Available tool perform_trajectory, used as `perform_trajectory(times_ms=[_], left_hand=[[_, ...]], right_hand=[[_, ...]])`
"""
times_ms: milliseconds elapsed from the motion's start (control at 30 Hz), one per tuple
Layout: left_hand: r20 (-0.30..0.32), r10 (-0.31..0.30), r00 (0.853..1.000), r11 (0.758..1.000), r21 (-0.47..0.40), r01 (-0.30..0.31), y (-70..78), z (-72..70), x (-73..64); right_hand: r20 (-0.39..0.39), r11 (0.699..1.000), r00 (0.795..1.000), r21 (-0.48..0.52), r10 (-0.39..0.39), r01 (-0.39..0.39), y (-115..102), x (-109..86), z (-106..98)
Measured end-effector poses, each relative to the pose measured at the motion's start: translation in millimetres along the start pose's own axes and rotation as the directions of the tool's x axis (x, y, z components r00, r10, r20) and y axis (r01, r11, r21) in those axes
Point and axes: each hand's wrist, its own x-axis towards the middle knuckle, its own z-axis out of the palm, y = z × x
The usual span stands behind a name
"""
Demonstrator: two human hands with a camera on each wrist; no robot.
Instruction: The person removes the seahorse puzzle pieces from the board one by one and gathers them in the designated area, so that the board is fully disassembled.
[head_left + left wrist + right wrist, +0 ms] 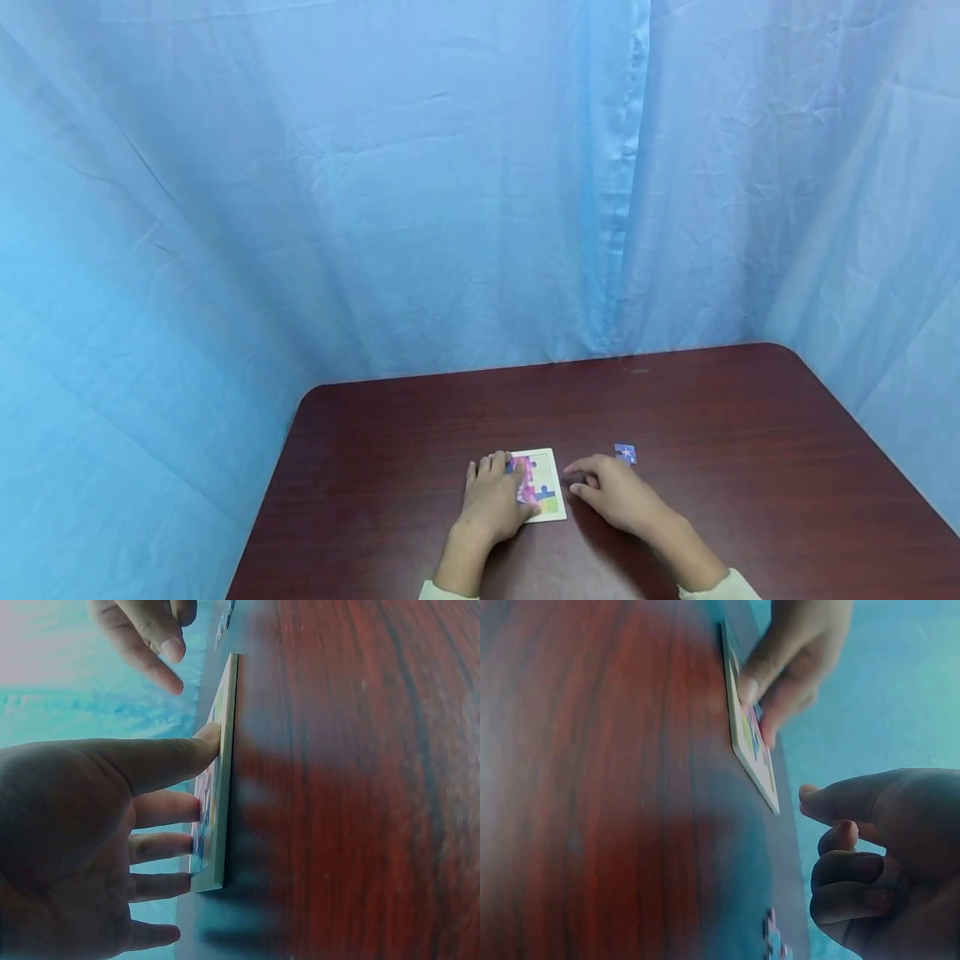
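Observation:
A small square jigsaw puzzle [552,463] in a pale frame lies flat on the table. Pink, blue and yellow-green pieces fill part of it, and bare cream backing shows towards its upper right. My left hand [491,500] rests over the left part with fingers spread, its thumb [204,742] touching the near side; the pieces beneath are hidden. Just right of the frame hovers my right hand [618,496], holding nothing, its index finger and thumb apart and the other fingers [851,889] curled in. A loose blue puzzle piece [625,452] with a pale star lies beyond the right hand.
The dark red-brown wooden table [390,433] has rounded far corners. Light blue curtains [450,208] hang behind it and along both sides.

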Motion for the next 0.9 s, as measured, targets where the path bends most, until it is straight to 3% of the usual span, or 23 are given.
perform_trajectory(times_ms=[467,900], left_hand=[[-0.005,0.021,1.000,0.999,0.038,-0.021,-0.3,-0.1,-0.8],[-0.007,0.029,1.000,0.999,0.044,-0.028,0.9,-2.1,-1.6]], right_hand=[[0.063,0.995,0.995,-0.062,-0.078,0.082,-17,-1.2,28],[0.075,0.993,0.993,-0.066,-0.092,0.097,-19,-1.8,29]])
